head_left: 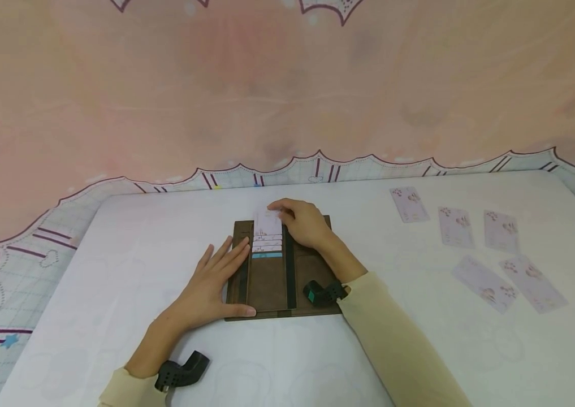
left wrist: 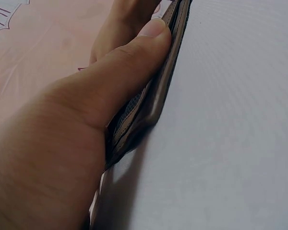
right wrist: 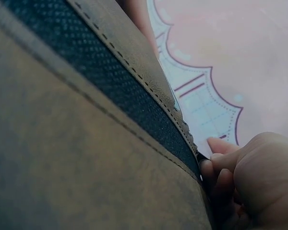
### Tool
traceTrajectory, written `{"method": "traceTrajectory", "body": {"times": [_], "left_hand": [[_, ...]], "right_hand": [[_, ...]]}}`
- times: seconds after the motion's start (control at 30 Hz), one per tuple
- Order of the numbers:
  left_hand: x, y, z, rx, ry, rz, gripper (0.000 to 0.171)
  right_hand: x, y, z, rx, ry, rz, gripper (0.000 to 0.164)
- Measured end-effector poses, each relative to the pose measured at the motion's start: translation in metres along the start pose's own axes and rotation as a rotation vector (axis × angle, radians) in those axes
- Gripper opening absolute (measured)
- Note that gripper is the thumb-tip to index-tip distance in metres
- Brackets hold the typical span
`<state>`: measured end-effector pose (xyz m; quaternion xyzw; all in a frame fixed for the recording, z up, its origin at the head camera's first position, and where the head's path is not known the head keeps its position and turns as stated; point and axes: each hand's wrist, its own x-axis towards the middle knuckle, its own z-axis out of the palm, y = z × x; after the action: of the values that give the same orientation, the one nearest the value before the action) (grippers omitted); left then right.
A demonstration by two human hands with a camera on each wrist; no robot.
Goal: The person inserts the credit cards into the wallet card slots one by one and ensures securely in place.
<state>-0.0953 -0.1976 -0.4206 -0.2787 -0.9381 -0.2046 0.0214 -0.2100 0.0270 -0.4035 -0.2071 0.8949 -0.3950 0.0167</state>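
A brown wallet [head_left: 267,285] lies unfolded on the table, dark mesh strips running along its panels. Its middle panel holds a stack of overlapping pale cards [head_left: 268,242], with a blue-edged card [head_left: 267,255] lowest. My right hand [head_left: 305,223] pinches the topmost pale card [head_left: 267,221] near its upper right corner. With fingers spread and straight, my left hand [head_left: 211,288] rests on the wallet's left side. Its thumb [left wrist: 153,36] lies over the near edge. In the right wrist view, the curled right fingers [right wrist: 221,165] meet at the wallet's far edge, beyond the mesh strip [right wrist: 120,91].
Several loose pale cards lie spread on the right of the white table [head_left: 114,271], among them an upright card [head_left: 409,204] at the back and a slanted card [head_left: 534,282] nearer. A peach patterned cloth [head_left: 287,102] rises behind the table.
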Motion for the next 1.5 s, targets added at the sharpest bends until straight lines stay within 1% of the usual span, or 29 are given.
{"method": "traceTrajectory", "body": {"times": [0.17, 0.3, 0.67, 0.93, 1.2, 1.5], "left_hand": [[0.0003, -0.0004, 0.0, 0.006, 0.007, 0.005, 0.113], [0.0002, 0.0001, -0.0004, 0.007, 0.0, -0.004, 0.113], [0.0002, 0.002, -0.0011, 0.0, -0.01, -0.018, 0.113], [-0.0005, 0.0013, -0.0007, 0.005, -0.005, -0.008, 0.113], [-0.0006, 0.0011, -0.0004, 0.008, -0.004, -0.01, 0.114], [0.0, 0.0018, -0.0007, 0.003, -0.002, -0.009, 0.114]], "right_hand": [[-0.0004, 0.0012, -0.0002, 0.005, -0.003, -0.011, 0.027], [-0.0005, 0.0018, -0.0001, 0.003, 0.0, -0.022, 0.026], [-0.0002, 0.0021, 0.0008, 0.0, 0.007, -0.019, 0.026], [-0.0008, 0.0023, -0.0001, 0.022, 0.002, -0.042, 0.026], [-0.001, 0.0014, -0.0003, 0.011, 0.006, -0.05, 0.026], [-0.0011, 0.002, -0.0002, 0.026, -0.001, -0.049, 0.027]]}}
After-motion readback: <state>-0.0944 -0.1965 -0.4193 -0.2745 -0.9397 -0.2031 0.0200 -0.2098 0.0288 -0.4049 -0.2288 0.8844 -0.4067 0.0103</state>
